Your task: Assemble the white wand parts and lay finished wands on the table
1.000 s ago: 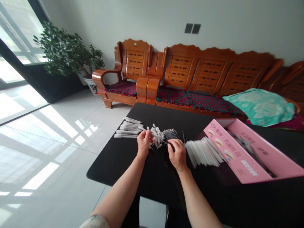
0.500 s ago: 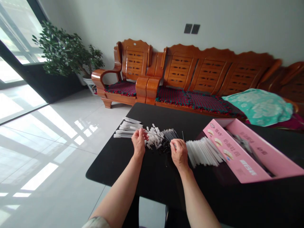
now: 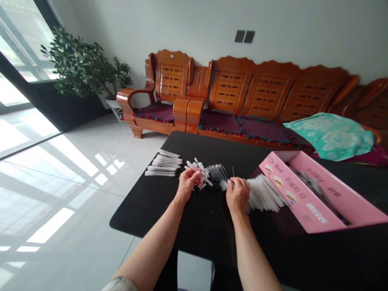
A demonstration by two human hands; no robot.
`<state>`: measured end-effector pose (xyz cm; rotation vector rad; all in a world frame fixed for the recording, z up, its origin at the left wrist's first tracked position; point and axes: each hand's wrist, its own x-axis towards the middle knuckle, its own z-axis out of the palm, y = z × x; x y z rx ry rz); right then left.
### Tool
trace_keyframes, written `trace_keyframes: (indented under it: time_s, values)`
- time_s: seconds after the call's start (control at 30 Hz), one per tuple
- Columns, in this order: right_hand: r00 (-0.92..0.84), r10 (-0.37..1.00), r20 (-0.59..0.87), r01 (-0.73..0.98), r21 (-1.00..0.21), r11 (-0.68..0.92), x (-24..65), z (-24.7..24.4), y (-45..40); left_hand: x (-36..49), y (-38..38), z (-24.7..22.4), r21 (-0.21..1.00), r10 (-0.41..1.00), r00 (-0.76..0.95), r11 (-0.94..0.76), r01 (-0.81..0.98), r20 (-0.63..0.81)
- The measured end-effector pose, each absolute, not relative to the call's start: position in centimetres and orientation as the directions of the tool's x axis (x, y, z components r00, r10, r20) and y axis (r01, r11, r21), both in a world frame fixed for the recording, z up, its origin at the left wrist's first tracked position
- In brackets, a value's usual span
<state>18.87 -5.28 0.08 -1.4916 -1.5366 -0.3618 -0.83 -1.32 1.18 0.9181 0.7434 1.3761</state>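
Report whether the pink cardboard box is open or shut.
Open: the pink cardboard box shows its inner wall through the uncovered top, with dark contents inside.

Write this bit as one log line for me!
left hand: by small white plastic pieces | right hand: by slender whitish plastic tubes | grips: unclear | pink cardboard box: on black table

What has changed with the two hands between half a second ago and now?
The left hand moved right, away from the white pens and to the small white pieces. The right hand also moved right, to the left end of the white tubes. What was grasped or released is unclear. The pink box stayed.
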Motion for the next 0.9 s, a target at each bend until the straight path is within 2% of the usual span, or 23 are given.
trace_keyframes:
  time_s: [0.07,0.13,0.23,0.37,0.43,0.57,0.67,0.77,0.9]
  values:
    - [0.123,0.615,0.779,0.848,-0.404,0.343,17.6,0.9,-5.6,-0.6,-1.6,1.3,0.885,0.986,0.143,-0.013,-0.466,0.090]
    - [0.036,0.670,0.741,0.770,-0.448,0.454,16.2,1.5,-6.0,-0.5,-1.8,1.4,0.896,0.972,0.209,-0.003,-0.444,0.107]
    - [-0.041,0.786,0.617,0.644,-0.585,0.492,14.7,1.8,-6.4,-0.5,-1.9,1.6,0.908,0.956,0.257,-0.021,-0.418,0.141]
    - [-0.040,0.958,0.283,0.369,-0.887,0.278,14.8,1.6,-6.5,-1.1,-1.5,1.8,0.882,0.974,0.178,-0.044,-0.469,0.143]
    - [-0.091,0.988,0.122,0.184,-0.973,0.137,15.3,1.7,-6.6,-1.5,-1.3,1.8,0.865,0.978,0.159,-0.041,-0.499,0.138]
    - [-0.260,0.965,-0.040,-0.101,-0.993,-0.069,15.7,2.3,-6.8,-1.5,-1.6,2.0,0.878,0.958,0.262,0.022,-0.479,0.119]
    - [-0.388,0.916,-0.104,-0.145,-0.974,-0.173,15.7,2.6,-7.1,-1.2,-2.1,2.2,0.892,0.930,0.350,0.063,-0.449,0.110]
    - [-0.445,0.885,-0.135,-0.179,-0.955,-0.236,15.8,2.5,-7.2,-1.1,-2.3,2.3,0.909,0.912,0.395,0.064,-0.413,0.115]
    - [-0.425,0.895,-0.137,-0.232,-0.939,-0.254,15.7,2.1,-7.0,-1.1,-2.1,2.1,0.918,0.940,0.319,0.020,-0.396,0.117]
